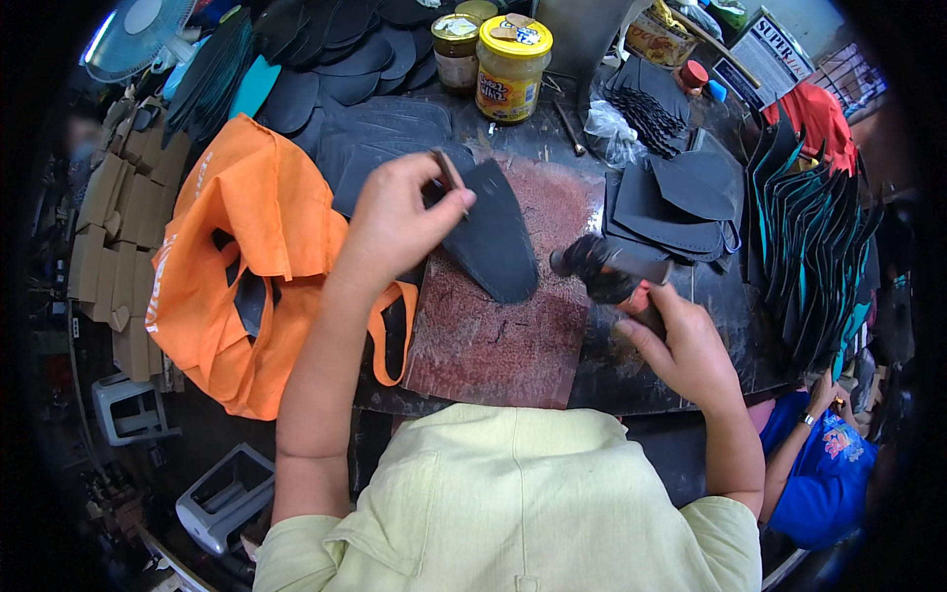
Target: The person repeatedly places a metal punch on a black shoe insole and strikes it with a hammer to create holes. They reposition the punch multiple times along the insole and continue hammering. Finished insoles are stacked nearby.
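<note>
My left hand [400, 219] grips a thin brown tool [447, 170] upright against the top corner of a black leaf-shaped leather piece [496, 237]. That piece lies on a reddish-brown work slab [503, 340] in the middle of the dark bench. My right hand [683, 347] holds a hammer [604, 269] by its handle, and the dark head hovers just right of the leather piece.
An orange cloth bag [247, 257] lies left of the slab. Stacks of black cut pieces [681, 197] sit at right, with more [335, 49] at the back. Two yellow-lidded jars [510, 67] stand behind. Another person in blue [824, 464] is at lower right.
</note>
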Demonstrator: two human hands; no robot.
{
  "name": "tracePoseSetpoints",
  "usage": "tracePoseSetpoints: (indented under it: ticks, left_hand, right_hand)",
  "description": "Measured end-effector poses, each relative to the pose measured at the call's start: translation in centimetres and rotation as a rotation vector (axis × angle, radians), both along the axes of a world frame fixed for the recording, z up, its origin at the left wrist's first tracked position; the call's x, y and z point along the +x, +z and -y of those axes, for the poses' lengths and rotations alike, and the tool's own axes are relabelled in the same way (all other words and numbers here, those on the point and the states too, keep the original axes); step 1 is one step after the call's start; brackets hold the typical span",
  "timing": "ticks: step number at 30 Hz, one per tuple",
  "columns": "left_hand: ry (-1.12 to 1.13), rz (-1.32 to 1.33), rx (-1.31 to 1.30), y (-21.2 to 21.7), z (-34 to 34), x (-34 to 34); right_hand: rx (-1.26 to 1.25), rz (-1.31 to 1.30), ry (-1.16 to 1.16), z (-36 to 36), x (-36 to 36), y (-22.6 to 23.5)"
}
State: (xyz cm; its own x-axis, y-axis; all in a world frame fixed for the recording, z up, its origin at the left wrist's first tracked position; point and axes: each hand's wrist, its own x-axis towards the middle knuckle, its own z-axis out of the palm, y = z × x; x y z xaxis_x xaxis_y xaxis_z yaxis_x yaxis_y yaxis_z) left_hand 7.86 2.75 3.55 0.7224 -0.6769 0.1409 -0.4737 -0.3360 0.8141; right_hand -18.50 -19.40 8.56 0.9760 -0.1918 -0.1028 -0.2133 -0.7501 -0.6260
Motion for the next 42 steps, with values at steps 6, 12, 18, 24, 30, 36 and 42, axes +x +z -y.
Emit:
tracePoseSetpoints:
  ticks: [6, 12, 18, 24, 30, 36, 42]
  left_hand:
    - [0.117, 0.171, 0.073, -1.2, 0.3, 0.1]
    - [0.076, 0.324, -0.183, -1.9, 1.5, -3.7]
    - [-0.003, 0.083, -0.101, -4.3, 3.4, -4.7]
    - [-0.05, 0.077, -0.06, -4.9, 3.2, -3.8]
    - [-0.034, 0.139, -0.052, -4.3, 3.4, -4.2]
    - [-0.05, 0.19, 0.014, -3.7, 3.4, -4.5]
    - [-0.124, 0.359, -0.089, -4.3, 3.3, -5.3]
  right_hand:
    - [0.019, 0.011, 0.038, -0.4, 1.8, -0.8]
    - [-0.13, -0.092, 0.101, -0.7, 2.2, -2.7]
    - [-0.113, -0.055, 0.093, 0.3, 1.7, -2.7]
    - [-0.119, -0.072, 0.025, 0.9, 1.3, -2.1]
    - [-0.078, 0.125, 0.046, 1.0, 1.8, 1.7]
    - [0.39, 0.692, -0.009, -1.2, 2.9, 3.1]
    - [-0.215, 0.187, 0.152, -0.8, 4.8, 2.0]
